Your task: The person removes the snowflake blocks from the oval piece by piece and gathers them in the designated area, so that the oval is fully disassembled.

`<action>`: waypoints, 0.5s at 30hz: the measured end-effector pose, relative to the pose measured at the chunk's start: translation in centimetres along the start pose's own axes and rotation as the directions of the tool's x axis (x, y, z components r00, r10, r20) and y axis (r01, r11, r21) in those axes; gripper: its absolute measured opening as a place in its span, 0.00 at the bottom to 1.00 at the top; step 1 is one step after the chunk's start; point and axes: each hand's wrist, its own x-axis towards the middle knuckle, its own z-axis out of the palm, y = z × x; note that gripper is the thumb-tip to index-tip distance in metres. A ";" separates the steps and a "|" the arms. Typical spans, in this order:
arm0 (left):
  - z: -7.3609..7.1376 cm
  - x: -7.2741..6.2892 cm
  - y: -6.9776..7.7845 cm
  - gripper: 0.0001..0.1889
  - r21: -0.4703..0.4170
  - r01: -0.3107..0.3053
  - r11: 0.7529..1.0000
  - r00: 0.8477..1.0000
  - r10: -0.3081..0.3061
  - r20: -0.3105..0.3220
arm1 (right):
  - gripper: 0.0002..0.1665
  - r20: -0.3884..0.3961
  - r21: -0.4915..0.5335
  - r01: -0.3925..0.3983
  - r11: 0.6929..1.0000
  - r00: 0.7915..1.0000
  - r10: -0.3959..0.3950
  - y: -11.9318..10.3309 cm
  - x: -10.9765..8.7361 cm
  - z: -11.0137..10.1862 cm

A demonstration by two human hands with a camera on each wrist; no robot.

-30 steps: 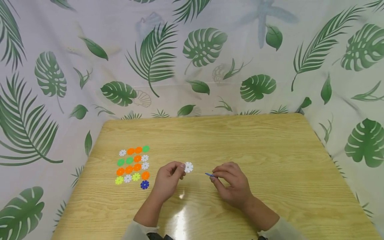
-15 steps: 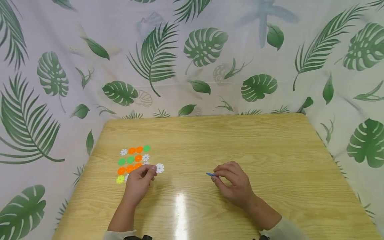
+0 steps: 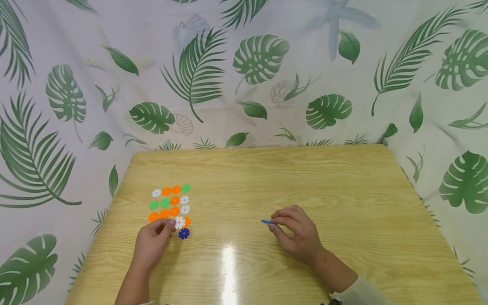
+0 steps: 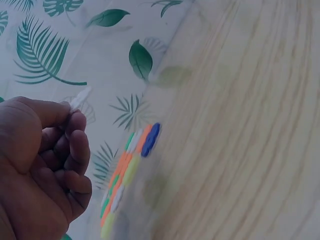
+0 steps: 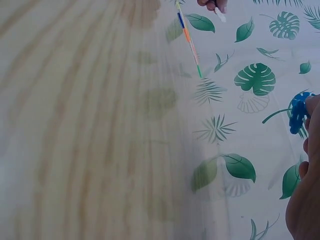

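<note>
My left hand [image 3: 151,241] pinches a white notched plastic disc [image 3: 179,222] between thumb and forefinger, held over the near rows of discs. In the head view that disc overlaps an orange disc [image 3: 187,221], and a dark blue disc [image 3: 184,233] lies just below it. The left wrist view shows the white disc [image 4: 80,99] nearly edge-on, above the table. Over the middle of the table, my right hand [image 3: 297,233] pinches a blue disc [image 3: 266,221], also seen edge-on. The right wrist view shows this blue disc [image 5: 298,112] at the fingertips. My left hand hides part of the nearest row.
Rows of orange, green and white discs [image 3: 175,201] lie flat at the left of the wooden table [image 3: 324,178]. Yellow discs [image 4: 131,170] show among them in the left wrist view. A leaf-printed cloth [image 3: 213,123] hangs behind the table and at its sides.
My left hand has moved left with the white disc, from the middle of the table to over the near rows. My right hand has stayed almost still, holding the blue disc.
</note>
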 end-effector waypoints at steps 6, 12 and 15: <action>-1.1 0.0 -0.7 0.21 0.096 0.039 0.995 0.999 -0.040 0.010 | 0.06 0.003 0.004 0.002 1.000 1.000 -0.002 0.0 -0.1 0.0; -1.5 -0.2 -0.8 0.20 0.185 0.058 0.981 0.998 -0.059 0.002 | 0.06 -0.001 -0.005 0.006 1.000 1.000 -0.006 -0.2 0.2 0.0; -1.6 -0.3 -0.9 0.20 0.213 0.073 0.974 0.997 -0.075 0.001 | 0.06 0.000 -0.003 0.003 1.000 1.000 -0.003 -0.3 0.3 0.0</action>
